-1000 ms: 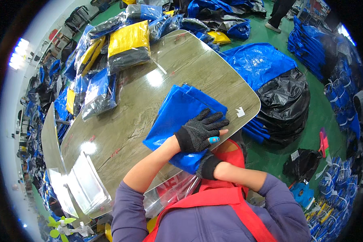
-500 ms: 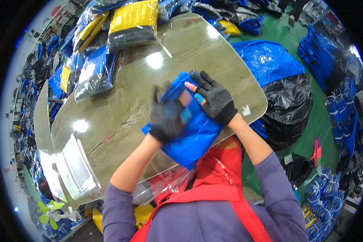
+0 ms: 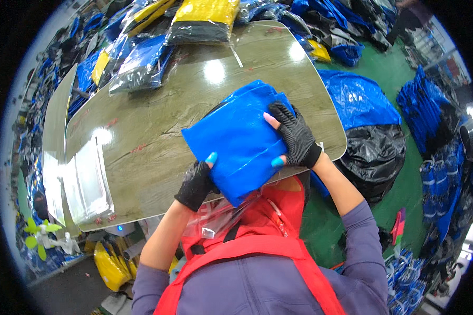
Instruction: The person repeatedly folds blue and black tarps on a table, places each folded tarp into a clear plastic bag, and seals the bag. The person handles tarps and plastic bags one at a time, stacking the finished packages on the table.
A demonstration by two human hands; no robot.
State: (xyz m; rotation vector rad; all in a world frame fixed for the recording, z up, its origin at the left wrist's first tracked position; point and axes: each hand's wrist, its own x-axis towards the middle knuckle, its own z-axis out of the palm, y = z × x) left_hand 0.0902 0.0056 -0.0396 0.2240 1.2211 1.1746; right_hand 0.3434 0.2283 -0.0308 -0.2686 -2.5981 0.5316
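A folded glossy blue sheet [image 3: 242,134] lies at the near edge of the table, its near corner reaching past the rim. My left hand [image 3: 195,182], in a black dotted glove with bare fingertips, grips its lower left edge. The thumb is on top and the other fingers are hidden underneath. My right hand [image 3: 297,137], gloved the same way, holds the right edge with its fingers bent over the top and its thumb near the lower right side. A dark edge shows under the sheet's far left side.
The wood-patterned table [image 3: 157,157] carries clear-wrapped yellow-and-black packs [image 3: 205,21], a wrapped blue pack [image 3: 142,63] and a stack of clear plastic bags [image 3: 86,181]. Right of it, a blue-and-black bundle [image 3: 373,142] sits on the green floor. A small green fan [image 3: 39,236] stands lower left.
My left hand has moved off the top of the sheet to its lower left edge. My right hand has shifted down its right side. The sheet now looks wider and turned, and my view has shifted.
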